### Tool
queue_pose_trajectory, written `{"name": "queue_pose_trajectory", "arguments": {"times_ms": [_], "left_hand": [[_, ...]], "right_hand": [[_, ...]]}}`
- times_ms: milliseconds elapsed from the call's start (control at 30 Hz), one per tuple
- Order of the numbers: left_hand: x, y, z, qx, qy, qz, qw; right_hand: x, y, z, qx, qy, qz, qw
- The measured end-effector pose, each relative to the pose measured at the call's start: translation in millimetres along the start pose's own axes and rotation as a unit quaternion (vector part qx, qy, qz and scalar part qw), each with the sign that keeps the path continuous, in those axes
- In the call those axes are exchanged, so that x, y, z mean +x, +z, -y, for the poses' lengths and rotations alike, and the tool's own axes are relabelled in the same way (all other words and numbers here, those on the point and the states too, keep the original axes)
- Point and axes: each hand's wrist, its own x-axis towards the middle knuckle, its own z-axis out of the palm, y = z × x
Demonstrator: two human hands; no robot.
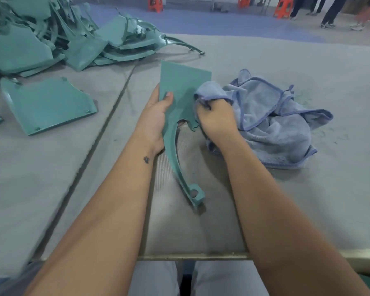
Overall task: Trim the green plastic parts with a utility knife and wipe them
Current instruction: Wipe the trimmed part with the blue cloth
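Head view, the only one I had. The left hand [156,116] gripped the green plastic part [181,86] by its left edge, thumb curled over the flat upper face and the remaining fingers hidden beneath. The part's broad panel pointed away from the person; its narrow curved arm ran back toward the near table edge and ended in a small bracket with a round hole. I could not tell how much of the part rested on the table [265,199].

The right hand [217,120] was closed round a bunched fold of the blue cloth [271,124], and that fold was pressed against the right side of the part's panel. The rest of the cloth lay heaped on the table just to the right.

One separate green panel [49,105] lay flat to the left, well apart from the held part. Behind it, at the far left, I noted a large pile of green parts [41,35]. Orange stools [283,8] and standing legs were visible on the floor beyond. I could not pick out a utility knife.
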Motion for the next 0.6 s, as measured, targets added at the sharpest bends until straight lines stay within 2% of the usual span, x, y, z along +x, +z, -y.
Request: {"name": "queue_pose_trajectory", "arguments": {"times_ms": [67, 133, 167, 233, 333, 433, 533, 600], "left_hand": [[1, -1, 0, 0.002, 0.0, 0.004, 1.0], [3, 0, -1, -0.002, -0.011, 0.006, 1.0], [3, 0, -1, -0.015, -0.029, 0.01, 0.999], [1, 1, -4, -0.059, -0.09, 0.015, 0.994], [5, -1, -7, -0.097, -0.116, -0.009, 0.988], [10, -3, -6, -0.068, -0.079, -0.082, 0.991], [2, -4, -4, -0.024, -0.097, -0.02, 0.995], [0, -9, -5, -0.038, -0.1, -0.021, 0.994]], "right_hand": [[2, -3, -1, 0.018, 0.006, -0.034, 0.999], [0, -3, 5, 0.101, -0.013, -0.055, 0.993], [-4, 1, 11, 0.168, -0.019, -0.033, 0.985], [-14, 10, 20, 0.277, -0.024, 0.064, 0.958], [-20, 13, 25, 0.224, -0.079, 0.125, 0.963], [-20, 5, 26, 0.189, -0.066, 0.169, 0.965], [-23, 3, 28, 0.168, -0.047, 0.189, 0.966], [-24, 8, 31, 0.15, -0.067, 0.179, 0.97]]}}
